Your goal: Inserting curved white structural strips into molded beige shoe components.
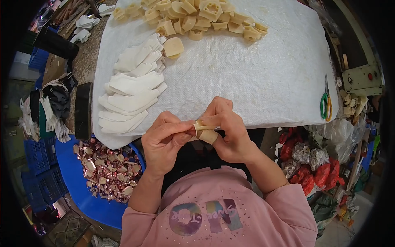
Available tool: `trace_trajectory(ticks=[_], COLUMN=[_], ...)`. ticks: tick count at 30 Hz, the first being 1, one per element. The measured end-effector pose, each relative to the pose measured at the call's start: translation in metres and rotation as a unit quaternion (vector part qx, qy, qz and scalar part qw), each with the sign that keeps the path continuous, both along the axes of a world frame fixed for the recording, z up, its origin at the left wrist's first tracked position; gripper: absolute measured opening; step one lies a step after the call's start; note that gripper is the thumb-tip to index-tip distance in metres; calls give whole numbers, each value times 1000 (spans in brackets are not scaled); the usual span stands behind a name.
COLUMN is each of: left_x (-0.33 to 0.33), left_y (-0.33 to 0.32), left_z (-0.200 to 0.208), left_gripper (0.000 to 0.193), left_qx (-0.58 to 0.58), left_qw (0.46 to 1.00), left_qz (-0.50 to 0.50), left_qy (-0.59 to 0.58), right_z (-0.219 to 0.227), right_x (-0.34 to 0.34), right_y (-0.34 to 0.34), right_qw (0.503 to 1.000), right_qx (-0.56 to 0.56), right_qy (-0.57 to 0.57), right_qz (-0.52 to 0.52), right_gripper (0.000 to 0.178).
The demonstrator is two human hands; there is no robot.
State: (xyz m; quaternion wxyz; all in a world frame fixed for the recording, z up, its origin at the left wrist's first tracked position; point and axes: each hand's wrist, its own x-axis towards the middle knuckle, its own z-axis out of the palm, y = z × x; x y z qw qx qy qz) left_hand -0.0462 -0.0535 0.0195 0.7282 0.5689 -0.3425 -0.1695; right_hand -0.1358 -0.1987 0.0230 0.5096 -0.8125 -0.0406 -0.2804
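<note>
At the near edge of the covered table, my left hand (164,138) and my right hand (228,131) meet, fingertips pinched together. Between them is a small beige block-shaped piece (207,135), partly covered by the fingers. Its far side is hidden, and I cannot tell whether a thin covering lies over it. Left of my hands, white cut pieces of sheet material (127,96) lie fanned in overlapping rows. One beige moulded block (173,47) sits alone beside them. A heap of similar beige blocks (189,18), some with holes, spreads along the far side.
A white woven sheet (247,82) covers the table. Scissors (326,101) with green and orange handles lie at its right edge. A dark phone (83,111) rests at the left. Below it, a blue tub (78,177) holds shiny pink pieces. Red plastic bags (317,177) lie at right.
</note>
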Motion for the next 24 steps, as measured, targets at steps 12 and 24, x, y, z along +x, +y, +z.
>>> trace_trajectory(ticks=[12, 24], left_x=[-8, 4], left_y=[-8, 4], left_z=[7, 2], left_gripper=[23, 20], left_qx=[127, 81], left_qw=[972, 934], left_qz=[56, 116], left_qy=[-187, -327], right_z=[12, 3], right_x=[-5, 0], right_y=[-6, -2], right_qw=[991, 992], right_qx=[-65, -126], right_qy=[86, -21], right_qz=[81, 3], right_gripper=[27, 33])
